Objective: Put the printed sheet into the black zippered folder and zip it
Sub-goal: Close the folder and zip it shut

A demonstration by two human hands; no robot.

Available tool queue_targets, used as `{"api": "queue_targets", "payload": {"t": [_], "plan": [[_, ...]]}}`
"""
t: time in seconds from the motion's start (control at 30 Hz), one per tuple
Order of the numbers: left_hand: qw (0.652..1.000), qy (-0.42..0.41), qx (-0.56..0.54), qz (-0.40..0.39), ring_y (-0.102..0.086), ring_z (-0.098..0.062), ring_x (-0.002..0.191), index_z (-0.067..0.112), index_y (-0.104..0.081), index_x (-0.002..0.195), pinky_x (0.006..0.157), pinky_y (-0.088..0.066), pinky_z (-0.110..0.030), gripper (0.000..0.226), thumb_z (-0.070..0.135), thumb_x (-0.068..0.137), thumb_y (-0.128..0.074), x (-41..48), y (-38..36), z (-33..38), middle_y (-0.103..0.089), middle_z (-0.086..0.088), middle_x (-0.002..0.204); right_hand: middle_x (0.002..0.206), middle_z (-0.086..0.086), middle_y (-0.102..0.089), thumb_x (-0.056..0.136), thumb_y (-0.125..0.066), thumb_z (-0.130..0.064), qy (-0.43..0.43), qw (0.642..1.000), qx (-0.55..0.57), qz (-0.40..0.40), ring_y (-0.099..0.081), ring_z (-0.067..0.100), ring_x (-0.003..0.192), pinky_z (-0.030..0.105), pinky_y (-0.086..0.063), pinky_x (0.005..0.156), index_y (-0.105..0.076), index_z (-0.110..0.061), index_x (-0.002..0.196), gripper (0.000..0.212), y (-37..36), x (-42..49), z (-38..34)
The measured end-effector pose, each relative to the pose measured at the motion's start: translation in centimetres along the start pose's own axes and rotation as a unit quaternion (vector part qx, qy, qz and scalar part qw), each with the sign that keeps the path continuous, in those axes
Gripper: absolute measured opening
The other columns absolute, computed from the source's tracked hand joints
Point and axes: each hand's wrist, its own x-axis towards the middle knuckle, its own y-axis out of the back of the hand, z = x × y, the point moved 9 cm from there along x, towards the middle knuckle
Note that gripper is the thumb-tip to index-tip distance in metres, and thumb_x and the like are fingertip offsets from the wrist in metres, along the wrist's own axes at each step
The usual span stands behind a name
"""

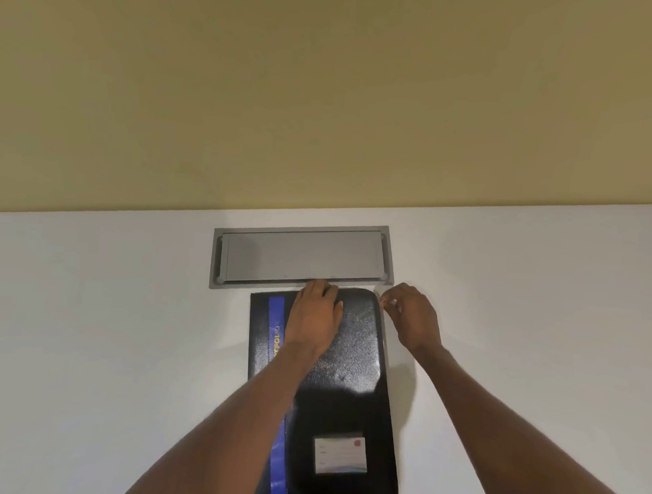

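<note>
The black zippered folder (353, 362) lies closed on the white table, with a blue stripe down its left side and a white label near its front end. My left hand (314, 316) rests flat on the folder's far end, fingers spread over the cover. At the folder's far right corner, my right hand (410, 316) pinches a small zip pull (384, 301) between thumb and forefinger. The printed sheet is not visible.
A grey rectangular cable hatch (302, 257) is set into the white table (111, 331) just beyond the folder. A yellowish wall (322, 99) rises behind the table's far edge.
</note>
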Motion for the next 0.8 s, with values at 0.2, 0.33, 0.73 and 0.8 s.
{"api": "queue_targets", "payload": {"t": [0.2,0.33,0.73,0.8], "plan": [[1.000,-0.009,-0.020,0.006,-0.050,-0.023,0.124,0.011,-0.061,0.136,0.109,-0.045,-0.037,0.038,0.028,0.105,-0.047,-0.2,0.2,1.2,-0.058,-0.006,0.129,0.105,-0.005,-0.073,0.093,-0.071,-0.018,0.092,0.987,-0.104,-0.082,-0.065,0.022,0.100,0.031,-0.045,0.081,-0.076,-0.023,0.095,0.008,0.1,3.7,-2.1],[0.999,-0.010,-0.031,0.010,-0.050,-0.024,0.122,0.009,-0.063,0.133,0.108,-0.046,-0.037,0.039,0.026,0.102,-0.048,-0.5,0.2,1.7,-0.060,-0.007,0.126,0.107,-0.004,-0.074,0.093,-0.069,-0.019,0.169,0.959,-0.169,-0.150,-0.066,0.022,0.104,0.032,-0.046,0.084,-0.079,-0.022,0.097,0.011,-0.6,5.9,-4.6],[0.998,-0.013,-0.045,0.034,-0.053,-0.022,0.123,0.012,-0.065,0.133,0.109,-0.047,-0.037,0.040,0.029,0.099,-0.051,-1.2,1.0,2.5,-0.062,-0.004,0.130,0.098,-0.004,-0.072,0.090,-0.068,-0.017,0.255,0.895,-0.265,-0.252,-0.062,0.024,0.096,0.033,-0.048,0.081,-0.078,-0.029,0.095,0.016,-5.3,8.7,-13.4],[0.997,-0.024,-0.054,0.046,-0.055,-0.021,0.122,0.013,-0.066,0.129,0.109,-0.048,-0.036,0.038,0.028,0.097,-0.051,-1.5,1.2,2.9,-0.063,-0.003,0.126,0.099,-0.004,-0.073,0.089,-0.068,-0.016,0.242,0.897,-0.255,-0.269,-0.064,0.023,0.095,0.038,-0.052,0.087,-0.078,-0.028,0.093,0.016,-6.2,8.9,-14.5]]}}
